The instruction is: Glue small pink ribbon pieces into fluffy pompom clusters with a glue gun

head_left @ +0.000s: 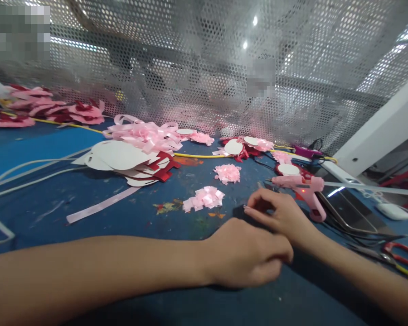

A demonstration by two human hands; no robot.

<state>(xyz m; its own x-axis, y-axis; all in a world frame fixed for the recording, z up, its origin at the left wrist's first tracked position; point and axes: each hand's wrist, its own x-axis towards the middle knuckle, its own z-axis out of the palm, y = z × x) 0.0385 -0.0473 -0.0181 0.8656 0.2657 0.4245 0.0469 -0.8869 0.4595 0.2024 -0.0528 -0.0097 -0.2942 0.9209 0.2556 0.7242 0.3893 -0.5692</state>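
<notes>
My left hand (250, 253) reaches across the blue table with its fingers curled; what they hold, if anything, is hidden. Just beyond it, my right hand (280, 210) has thumb and forefinger bent towards each other, and I cannot make out anything between them. Left of the right hand lies a rosette of pink ribbon loops (204, 199), with a rounder pink ribbon rosette (227, 173) behind it. A pink glue gun (301, 184) with a lit red light lies on its side beyond my right hand, a pale glue stick sticking out of its back.
White and red card cutouts (119, 156) are stacked at left, before a heap of pink ribbon (146, 133). Red-handled scissors (397, 253) and a dark phone-like slab (350, 210) lie at right. A yellow cable (204, 156) runs along the back, below a perforated metal screen (190, 59).
</notes>
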